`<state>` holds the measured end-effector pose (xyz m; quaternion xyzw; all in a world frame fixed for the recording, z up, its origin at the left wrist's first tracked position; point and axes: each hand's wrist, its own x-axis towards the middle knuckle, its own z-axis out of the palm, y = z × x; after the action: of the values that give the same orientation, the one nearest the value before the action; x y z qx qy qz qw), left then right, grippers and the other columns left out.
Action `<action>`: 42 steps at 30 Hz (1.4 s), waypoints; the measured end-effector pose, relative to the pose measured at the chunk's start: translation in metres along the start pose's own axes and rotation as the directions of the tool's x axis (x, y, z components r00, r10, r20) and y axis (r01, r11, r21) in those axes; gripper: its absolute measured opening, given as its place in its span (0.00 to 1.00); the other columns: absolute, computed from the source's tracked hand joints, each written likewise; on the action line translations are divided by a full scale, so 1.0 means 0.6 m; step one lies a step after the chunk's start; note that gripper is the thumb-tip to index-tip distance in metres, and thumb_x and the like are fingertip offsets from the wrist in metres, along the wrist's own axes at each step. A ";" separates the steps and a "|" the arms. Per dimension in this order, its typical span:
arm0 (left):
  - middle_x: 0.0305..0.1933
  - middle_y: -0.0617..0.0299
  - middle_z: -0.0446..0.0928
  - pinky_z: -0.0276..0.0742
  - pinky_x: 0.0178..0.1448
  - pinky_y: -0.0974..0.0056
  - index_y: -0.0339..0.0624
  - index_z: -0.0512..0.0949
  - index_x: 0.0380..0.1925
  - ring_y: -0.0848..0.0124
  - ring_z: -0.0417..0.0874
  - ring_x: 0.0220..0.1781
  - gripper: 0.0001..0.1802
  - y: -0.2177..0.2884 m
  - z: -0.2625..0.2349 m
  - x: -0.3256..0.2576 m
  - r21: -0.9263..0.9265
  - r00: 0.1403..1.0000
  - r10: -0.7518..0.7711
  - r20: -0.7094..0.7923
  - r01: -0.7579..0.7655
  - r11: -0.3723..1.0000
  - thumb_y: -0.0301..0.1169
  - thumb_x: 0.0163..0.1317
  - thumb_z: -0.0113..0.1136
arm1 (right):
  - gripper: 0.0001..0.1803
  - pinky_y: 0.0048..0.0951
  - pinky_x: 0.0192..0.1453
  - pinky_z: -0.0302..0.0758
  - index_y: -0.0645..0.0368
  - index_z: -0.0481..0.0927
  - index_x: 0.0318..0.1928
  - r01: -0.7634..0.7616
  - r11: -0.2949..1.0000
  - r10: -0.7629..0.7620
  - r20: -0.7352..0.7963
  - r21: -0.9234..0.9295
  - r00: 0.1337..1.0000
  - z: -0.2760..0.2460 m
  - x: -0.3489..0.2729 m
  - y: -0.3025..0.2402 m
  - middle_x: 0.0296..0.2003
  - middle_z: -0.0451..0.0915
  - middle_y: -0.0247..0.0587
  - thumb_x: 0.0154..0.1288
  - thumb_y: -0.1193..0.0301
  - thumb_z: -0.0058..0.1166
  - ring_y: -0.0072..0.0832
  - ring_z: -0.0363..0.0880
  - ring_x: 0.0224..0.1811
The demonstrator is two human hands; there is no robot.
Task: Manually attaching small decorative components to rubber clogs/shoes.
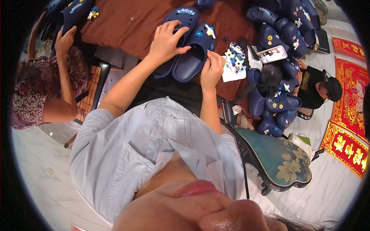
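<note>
A pair of navy clogs lies side by side on the brown cloth in front of me. Across the left clog (189, 15), which has a light-blue label-shaped charm on its toe, my left hand (165, 42) rests with fingers and thumb spread apart. The right clog (189, 64) carries a white figure charm and small blue ones on its upper. At that clog's right side, near the strap joint, my right hand (212, 68) is closed in a pinch; what its fingertips hold is hidden. Beside it, a heap of small shoe charms (235, 57) sits on white paper (233, 77).
Brown cloth (127, 23) covers the table. Many decorated navy clogs (283, 34) are piled at the right, with a phone (273, 54) among them. At the left another person's hand (64, 41) holds a navy clog (75, 13). A person in black (316, 86) sits at the right.
</note>
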<state>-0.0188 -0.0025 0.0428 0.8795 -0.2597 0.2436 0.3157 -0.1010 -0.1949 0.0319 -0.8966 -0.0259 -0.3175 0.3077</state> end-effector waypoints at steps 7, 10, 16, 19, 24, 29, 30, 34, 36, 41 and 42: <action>0.58 0.55 0.73 0.68 0.62 0.51 0.51 0.78 0.55 0.55 0.74 0.61 0.36 -0.001 0.004 0.002 0.021 1.000 0.004 -0.007 -0.004 1.000 0.44 0.42 0.78 | 0.13 0.41 0.54 0.74 0.68 0.83 0.41 -0.044 0.997 0.042 0.045 0.067 0.998 -0.004 0.008 0.006 0.41 0.80 0.48 0.55 0.88 0.53 0.44 0.76 0.48; 0.57 0.55 0.74 0.68 0.62 0.51 0.50 0.79 0.53 0.56 0.74 0.61 0.35 0.001 0.004 0.002 0.027 1.000 0.009 -0.021 -0.008 1.000 0.44 0.42 0.78 | 0.11 0.38 0.54 0.74 0.67 0.85 0.39 -0.062 0.997 0.060 0.033 0.056 0.998 -0.005 0.010 0.008 0.40 0.82 0.46 0.58 0.86 0.52 0.41 0.78 0.47; 0.58 0.55 0.73 0.68 0.62 0.51 0.51 0.78 0.54 0.55 0.74 0.62 0.36 -0.004 0.004 -0.001 0.018 0.999 0.015 -0.028 -0.015 1.000 0.44 0.42 0.77 | 0.12 0.41 0.58 0.72 0.66 0.84 0.41 -0.055 0.997 0.051 0.065 0.061 0.997 -0.020 0.004 0.010 0.42 0.82 0.47 0.57 0.85 0.53 0.45 0.76 0.49; 0.59 0.54 0.72 0.69 0.63 0.50 0.52 0.77 0.56 0.53 0.73 0.63 0.36 -0.002 0.004 -0.001 0.007 1.000 0.018 -0.022 -0.018 1.000 0.44 0.43 0.77 | 0.10 0.42 0.59 0.71 0.63 0.84 0.41 -0.071 0.997 0.072 -0.045 0.008 0.996 -0.039 -0.010 0.042 0.42 0.83 0.46 0.59 0.82 0.54 0.44 0.76 0.49; 0.59 0.55 0.72 0.69 0.63 0.50 0.53 0.77 0.56 0.53 0.73 0.62 0.36 -0.002 0.003 -0.004 0.020 0.999 0.026 -0.026 -0.025 0.999 0.44 0.44 0.77 | 0.11 0.40 0.55 0.73 0.62 0.85 0.43 -0.301 0.945 0.275 -0.191 -0.124 0.942 -0.104 -0.019 0.091 0.41 0.84 0.45 0.61 0.81 0.54 0.42 0.77 0.49; 0.59 0.55 0.72 0.70 0.62 0.50 0.53 0.77 0.56 0.54 0.74 0.60 0.36 -0.005 0.002 -0.005 0.045 0.999 0.026 -0.034 -0.024 0.999 0.44 0.44 0.77 | 0.10 0.40 0.49 0.74 0.62 0.86 0.42 -0.379 0.905 0.325 -0.264 -0.192 0.908 -0.144 -0.030 0.135 0.40 0.84 0.44 0.61 0.80 0.55 0.42 0.77 0.46; 0.59 0.55 0.72 0.70 0.62 0.50 0.53 0.77 0.56 0.54 0.74 0.60 0.36 -0.005 0.004 -0.005 0.046 0.999 0.027 -0.032 -0.026 0.999 0.44 0.44 0.77 | 0.10 0.40 0.48 0.75 0.62 0.86 0.42 -0.405 0.894 0.343 -0.290 -0.191 0.893 -0.148 -0.032 0.139 0.40 0.84 0.44 0.61 0.80 0.56 0.41 0.77 0.46; 0.59 0.55 0.72 0.70 0.61 0.50 0.52 0.76 0.56 0.53 0.74 0.60 0.37 -0.006 0.005 -0.004 0.046 0.998 0.041 -0.040 -0.039 0.998 0.45 0.43 0.77 | 0.10 0.40 0.46 0.75 0.62 0.85 0.42 -0.410 0.889 0.345 -0.292 -0.202 0.892 -0.155 -0.040 0.151 0.40 0.83 0.45 0.61 0.80 0.56 0.41 0.78 0.45; 0.59 0.55 0.72 0.70 0.61 0.50 0.52 0.76 0.56 0.54 0.74 0.60 0.37 -0.005 0.004 -0.004 0.052 0.998 0.049 -0.044 -0.046 0.998 0.45 0.43 0.77 | 0.10 0.41 0.48 0.74 0.62 0.85 0.42 -0.421 0.889 0.371 -0.253 -0.182 0.893 -0.151 -0.042 0.157 0.41 0.83 0.46 0.60 0.80 0.56 0.43 0.77 0.45; 0.59 0.55 0.72 0.70 0.61 0.50 0.52 0.77 0.56 0.54 0.74 0.61 0.37 -0.005 0.001 -0.004 0.052 0.999 0.036 -0.035 -0.034 0.998 0.45 0.43 0.77 | 0.11 0.44 0.55 0.70 0.62 0.85 0.42 -0.368 0.904 0.346 -0.136 -0.218 0.929 -0.132 -0.043 0.167 0.40 0.82 0.48 0.57 0.79 0.60 0.47 0.76 0.46; 0.59 0.55 0.72 0.70 0.61 0.50 0.52 0.77 0.56 0.54 0.74 0.61 0.37 -0.004 0.001 -0.004 0.051 0.999 0.036 -0.035 -0.034 0.998 0.45 0.43 0.77 | 0.12 0.44 0.56 0.70 0.62 0.85 0.42 -0.337 0.906 0.321 -0.104 -0.256 0.941 -0.129 -0.042 0.169 0.40 0.82 0.48 0.56 0.78 0.61 0.47 0.76 0.47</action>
<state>-0.0188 -0.0006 0.0398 0.8780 -0.2632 0.2714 0.2934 -0.1395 -0.3174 0.0102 -0.9117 0.1783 -0.2881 0.2325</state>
